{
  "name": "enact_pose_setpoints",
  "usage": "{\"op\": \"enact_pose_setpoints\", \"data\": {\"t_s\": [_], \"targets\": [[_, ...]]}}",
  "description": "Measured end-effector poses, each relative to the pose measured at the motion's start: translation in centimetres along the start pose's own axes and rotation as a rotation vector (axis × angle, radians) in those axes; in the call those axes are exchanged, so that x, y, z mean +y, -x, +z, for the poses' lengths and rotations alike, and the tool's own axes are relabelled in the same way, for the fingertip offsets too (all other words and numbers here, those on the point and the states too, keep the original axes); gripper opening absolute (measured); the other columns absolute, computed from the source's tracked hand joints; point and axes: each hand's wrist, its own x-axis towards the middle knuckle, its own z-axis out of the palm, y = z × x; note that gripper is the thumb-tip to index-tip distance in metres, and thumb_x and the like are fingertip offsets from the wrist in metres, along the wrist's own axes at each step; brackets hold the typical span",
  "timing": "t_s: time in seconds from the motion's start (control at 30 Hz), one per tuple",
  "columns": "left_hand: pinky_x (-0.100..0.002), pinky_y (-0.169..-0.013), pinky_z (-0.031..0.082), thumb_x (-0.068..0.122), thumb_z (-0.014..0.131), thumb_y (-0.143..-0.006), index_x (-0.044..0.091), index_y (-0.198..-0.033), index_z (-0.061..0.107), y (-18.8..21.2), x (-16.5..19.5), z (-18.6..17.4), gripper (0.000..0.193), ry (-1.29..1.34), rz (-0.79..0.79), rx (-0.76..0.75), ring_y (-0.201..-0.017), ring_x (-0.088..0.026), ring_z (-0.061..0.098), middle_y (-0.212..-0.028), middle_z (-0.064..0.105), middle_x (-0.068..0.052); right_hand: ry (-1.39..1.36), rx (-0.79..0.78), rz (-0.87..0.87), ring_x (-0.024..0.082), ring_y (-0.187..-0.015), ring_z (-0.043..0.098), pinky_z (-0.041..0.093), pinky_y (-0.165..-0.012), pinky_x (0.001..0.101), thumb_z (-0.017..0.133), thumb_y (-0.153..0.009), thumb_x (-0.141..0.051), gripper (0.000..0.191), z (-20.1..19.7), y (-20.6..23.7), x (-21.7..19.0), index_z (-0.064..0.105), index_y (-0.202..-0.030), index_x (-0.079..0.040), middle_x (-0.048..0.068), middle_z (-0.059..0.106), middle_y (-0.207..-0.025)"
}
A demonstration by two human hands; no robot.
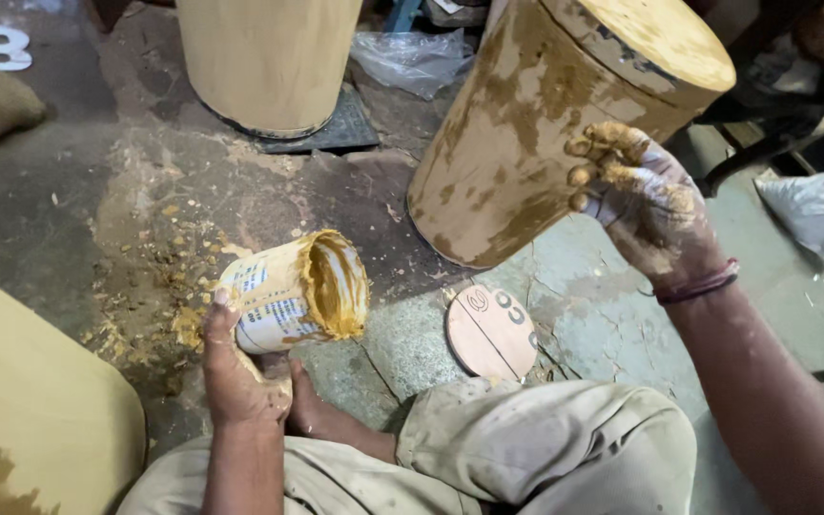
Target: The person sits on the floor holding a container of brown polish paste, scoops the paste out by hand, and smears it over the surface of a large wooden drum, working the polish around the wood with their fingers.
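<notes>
The left hand [236,377] holds a tin of yellow paste [296,291], tipped on its side low over the floor [69,210], fingers closed around its wall. At 2 o'clock from the tin, the right hand [646,200], smeared with paste, grips a tilted cardboard drum [526,124]. A round disc [490,332] lies on the floor between them.

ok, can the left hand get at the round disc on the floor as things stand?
Probably not right away: the left hand is wrapped around the tilted paste can. The round disc lies uncovered on the floor past the bent knee, so the path looks free once the can is set down.
</notes>
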Motion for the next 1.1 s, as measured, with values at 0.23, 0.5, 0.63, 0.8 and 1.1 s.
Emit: {"op": "enact_pose_setpoints", "data": {"t_s": [0.23, 0.5, 0.63, 0.8, 1.1], "targets": [[-0.043, -0.095, 0.057, 0.039, 0.060, -0.096, 0.002, -0.136, 0.057, 0.7, 0.2, 1.7, 0.055, 0.027, -0.034, 0.029, -0.109, -0.026, 0.069, -0.122, 0.069, -0.010, 0.875, 0.026, -0.113, 0.025, -0.103, 0.068, 0.056, -0.092, 0.0399, 0.055, -0.107, -0.008, 0.041, -1.6, -2.9, -1.6, 0.059, -0.148, -0.004, 0.015, 0.066, -0.121], [-0.041, -0.098, 0.056, 0.041, 0.064, -0.095, -0.002, -0.136, 0.057, 1.3, 0.4, 2.3, 0.061, 0.035, -0.044, -0.077, -0.111, -0.025, 0.069, -0.121, 0.069, -0.012, 2.341, 0.000, -0.506, 0.031, -0.091, 0.067, 0.053, -0.077, 0.0457, 0.069, -0.096, -0.015, 0.048, -0.6, -3.6, -1.6, 0.064, -0.144, -0.016, 0.013, 0.065, -0.108], [-0.040, -0.098, 0.055, 0.041, 0.067, -0.091, -0.001, -0.137, 0.058, 1.5, 0.5, 2.6, 0.063, -0.011, -0.061, -0.020, -0.110, -0.023, 0.068, -0.120, 0.069, -0.011, 2.541, -0.019, -0.507, 0.024, -0.093, 0.066, 0.050, -0.081, 0.0401, 0.068, -0.106, -0.025, 0.033, -1.0, -4.2, -1.2, 0.061, -0.138, -0.017, 0.008, 0.065, -0.112], [-0.039, -0.095, 0.056, 0.042, 0.067, -0.089, 0.001, -0.134, 0.060, 1.8, 0.6, 2.8, 0.061, 0.003, -0.091, -0.037, -0.109, -0.022, 0.069, -0.117, 0.070, -0.009, 2.584, -0.012, -0.541, 0.025, -0.092, 0.068, 0.050, -0.080, 0.0423, 0.068, -0.095, -0.027, 0.055, 0.1, -4.6, -1.5, 0.063, -0.149, -0.018, 0.008, 0.068, -0.112], [-0.039, -0.094, 0.055, 0.042, 0.070, -0.088, 0.002, -0.132, 0.062, 1.8, 0.6, 3.1, 0.060, 0.029, -0.116, -0.002, -0.108, -0.022, 0.068, -0.117, 0.070, -0.009, 2.732, -0.109, -0.550, 0.022, -0.090, 0.070, 0.050, -0.085, 0.0435, 0.064, -0.105, -0.030, 0.032, 0.1, -5.1, -2.3, 0.070, -0.136, -0.022, 0.005, 0.072, -0.108]]}}
